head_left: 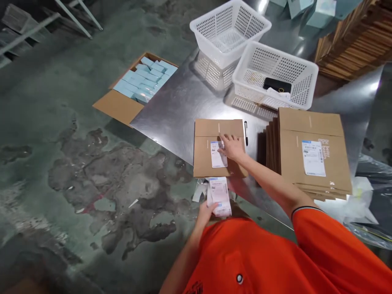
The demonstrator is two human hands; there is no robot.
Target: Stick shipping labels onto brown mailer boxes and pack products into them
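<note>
A flat folded cardboard box [202, 157] lies on the metal table with a white shipping label [218, 160] on it. My right hand [232, 147] rests over that label's upper right part, fingers spread, holding nothing. Close to my body, my left hand [206, 212] pinches a strip of shipping labels [219, 190] just off the table's near edge. To the right stands a stack of flat folded boxes [288, 163], the top one bearing a shipping label [314, 159]. A black marker pen [246, 133] lies beside the box under my right hand.
Two white perforated baskets [199, 30] [312, 77] stand at the back of the table; the right one contains a black object [277, 85]. Bundled cardboard [352, 45] is piled at the back right. An open carton [119, 107] of light-blue boxes stands left of the table.
</note>
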